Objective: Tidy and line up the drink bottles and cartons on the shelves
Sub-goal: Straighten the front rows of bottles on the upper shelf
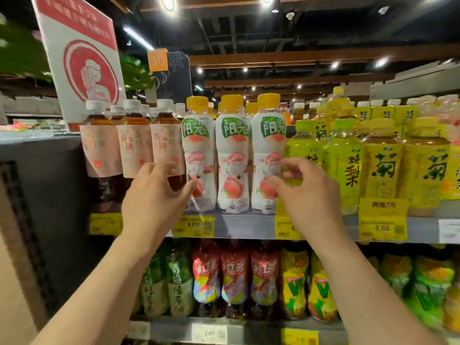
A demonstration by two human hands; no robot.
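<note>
Both hands [155, 195] [307, 195] beside peach bottles [232, 155]

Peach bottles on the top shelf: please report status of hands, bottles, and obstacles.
Left hand open, right hand open, flanking the three peach bottles. Bottles upright, front row even. Nothing blocking between hands.

Three white peach-drink bottles [232, 155] with orange caps are standing upright side by side at the front of the upper shelf [244, 226], labels facing out. To their left, brown tea bottles [132, 143] with white caps and pale pink labels are standing in a row — to their right, yellow-green bottles [343, 160] and yellow-labelled ones [383, 163]. On the shelf below, green, red [234, 277] and yellow bottles are sitting upright, blurred.
</note>
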